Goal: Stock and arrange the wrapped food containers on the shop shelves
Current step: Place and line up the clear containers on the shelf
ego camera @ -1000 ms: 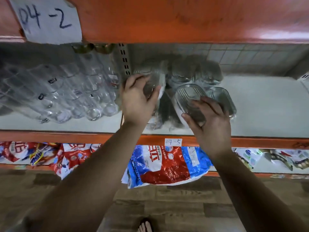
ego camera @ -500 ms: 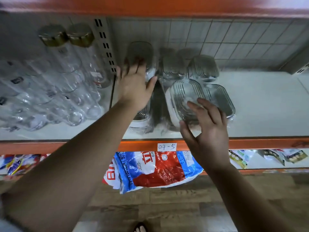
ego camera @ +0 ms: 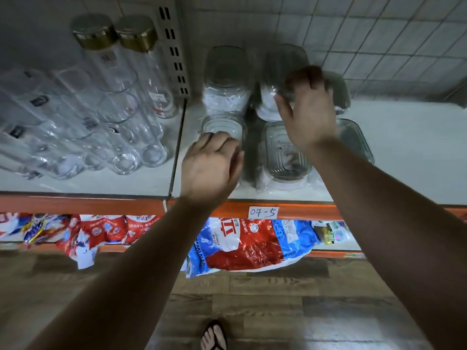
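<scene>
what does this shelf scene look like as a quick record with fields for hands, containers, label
left hand: curled over the front left container
right hand: blurred, fingers curl round the back container
other containers: ribbed container at the shelf front
shelf label: reads 04-5
neighbours: glass bottles left of the containers

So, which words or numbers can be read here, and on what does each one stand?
"04-5": handwritten on the white tag on the orange shelf edge.
"立": large on the blue and red bag below.
Red bags, glass bottles' labels, wrapped container: print too small or blurred to read.
</scene>
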The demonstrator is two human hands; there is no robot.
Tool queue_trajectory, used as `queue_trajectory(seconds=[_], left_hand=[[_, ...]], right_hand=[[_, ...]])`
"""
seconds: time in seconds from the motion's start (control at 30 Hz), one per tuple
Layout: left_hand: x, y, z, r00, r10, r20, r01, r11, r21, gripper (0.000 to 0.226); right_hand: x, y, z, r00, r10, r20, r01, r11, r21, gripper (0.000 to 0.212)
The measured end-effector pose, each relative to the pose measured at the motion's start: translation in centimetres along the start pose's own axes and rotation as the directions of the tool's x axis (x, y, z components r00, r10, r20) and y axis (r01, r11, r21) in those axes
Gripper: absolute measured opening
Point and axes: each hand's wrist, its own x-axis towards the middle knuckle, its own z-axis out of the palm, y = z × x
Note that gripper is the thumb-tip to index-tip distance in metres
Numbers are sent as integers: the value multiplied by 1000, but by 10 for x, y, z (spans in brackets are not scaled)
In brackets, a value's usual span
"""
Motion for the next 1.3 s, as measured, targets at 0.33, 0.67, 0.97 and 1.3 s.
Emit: queue_trajectory(seconds=[0.33, 0.67, 0.97, 1.3], left_hand=[[-22, 16, -27, 996, 11, 87, -9, 999, -31, 27], [-81, 84, -156, 999, -38, 4, 37, 994, 99, 27], [-105, 104, -280, 987, -47, -151, 65, 991, 117, 27], [-69, 35, -366, 959, -68, -276, 114, 981, 154, 29]], right_hand=[[-52, -4, -27, 996, -37, 78, 30, 995, 98, 48], [-155, -40, -142, 996, -84, 34, 72, 959, 275, 31], [-176, -108, -262, 968, -199, -154, 246, 870, 427, 23], [-125, -191, -314, 901, -301, -314, 410, 828, 383, 15]])
